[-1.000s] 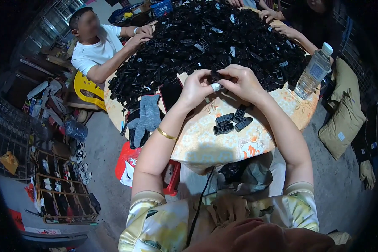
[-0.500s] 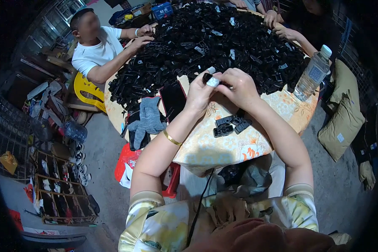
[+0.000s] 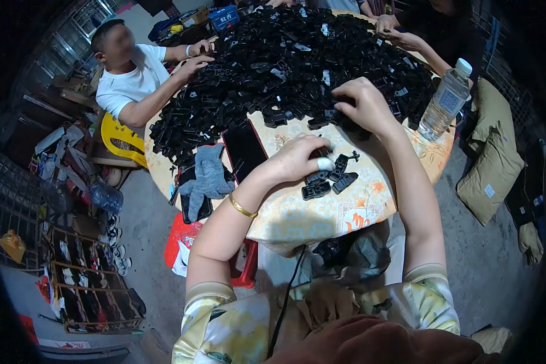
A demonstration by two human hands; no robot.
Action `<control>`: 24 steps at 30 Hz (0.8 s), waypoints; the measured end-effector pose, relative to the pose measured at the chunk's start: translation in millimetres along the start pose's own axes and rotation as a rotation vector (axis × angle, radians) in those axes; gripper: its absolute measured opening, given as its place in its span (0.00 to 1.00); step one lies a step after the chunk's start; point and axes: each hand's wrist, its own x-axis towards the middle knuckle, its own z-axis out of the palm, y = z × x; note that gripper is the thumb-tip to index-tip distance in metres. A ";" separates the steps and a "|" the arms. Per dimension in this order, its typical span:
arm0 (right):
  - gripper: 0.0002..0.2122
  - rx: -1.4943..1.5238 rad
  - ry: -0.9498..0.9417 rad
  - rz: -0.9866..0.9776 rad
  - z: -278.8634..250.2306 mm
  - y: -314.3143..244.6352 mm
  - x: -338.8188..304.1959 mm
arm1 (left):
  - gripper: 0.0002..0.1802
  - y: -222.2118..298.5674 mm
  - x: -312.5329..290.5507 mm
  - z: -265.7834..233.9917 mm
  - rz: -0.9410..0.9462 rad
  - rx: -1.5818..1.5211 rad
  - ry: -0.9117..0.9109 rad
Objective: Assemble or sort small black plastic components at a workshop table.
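My left hand (image 3: 297, 159), with a white wrap on the thumb, hovers over a small group of black plastic parts (image 3: 316, 190) on the patterned tablecloth (image 3: 303, 224). Its thumb and fingers are apart, and nothing shows between them. Farther off, my right hand (image 3: 365, 109) reaches to the near edge of a large heap of black plastic parts (image 3: 273, 60). Those fingers are spread and bent, with a dark part (image 3: 327, 118) close by the thumb; no grip on it shows.
A dark phone-like slab (image 3: 244, 151) and a grey glove (image 3: 207, 173) lie left of my left hand. At the right stands a clear bottle (image 3: 446, 103). Co-workers' hands (image 3: 197, 57) are at the heap's far sides. Stuffed sacks (image 3: 491, 164) rest on the floor.
My hands were together at the heap with a small black part in the left. They have parted: left toward me to the small group, right outward and away to the heap. The left has let go.
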 end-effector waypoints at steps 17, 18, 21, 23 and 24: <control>0.11 0.296 0.124 0.234 15.6 -22.4 1.0 | 0.15 -42.4 5.4 -14.9 -0.327 0.470 0.376; 0.11 0.290 0.129 0.235 18.0 -21.9 1.0 | 0.14 -38.3 7.4 -13.5 -0.249 0.423 0.443; 0.15 0.989 0.229 0.347 25.3 -27.7 1.9 | 0.13 -21.5 13.2 -14.5 -0.234 0.300 0.459; 0.14 0.999 0.154 0.367 30.4 -28.3 1.2 | 0.13 -12.1 15.9 -14.8 -0.361 -0.363 0.490; 0.14 1.012 0.076 0.384 32.9 -30.6 1.0 | 0.13 -12.5 15.8 -13.6 -0.365 -0.363 0.494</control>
